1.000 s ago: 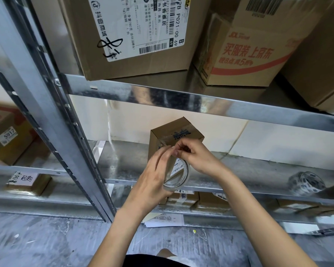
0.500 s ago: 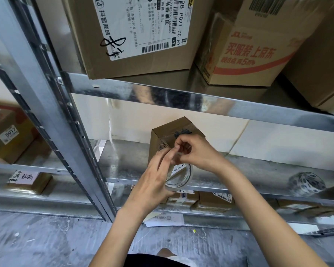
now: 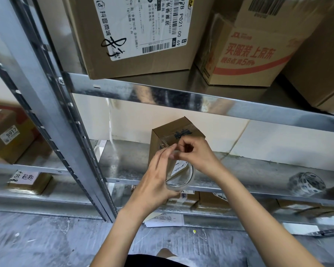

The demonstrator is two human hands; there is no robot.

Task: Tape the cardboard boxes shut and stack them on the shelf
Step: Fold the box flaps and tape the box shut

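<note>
A small brown cardboard box (image 3: 174, 132) stands upright on the middle metal shelf (image 3: 127, 166), dark marks on its top. In front of it my left hand (image 3: 156, 180) grips a roll of clear tape (image 3: 183, 177) from the left side. At the roll's upper edge my right hand (image 3: 197, 154) pinches the tape, fingers curled just before the box's front face. Both hands hide the lower front of the box.
Large cardboard boxes (image 3: 135, 35) (image 3: 247, 54) fill the upper shelf. Another tape roll (image 3: 306, 183) lies on the middle shelf at right. Flat boxes (image 3: 210, 201) sit on the lower shelf. A steel upright (image 3: 52, 116) runs diagonally at left, with more boxes (image 3: 6, 135) beyond it.
My right hand has shifted slightly up and right at the roll's top edge, fingers picking at the tape. The left hand keeps holding the roll; the box has not moved.
</note>
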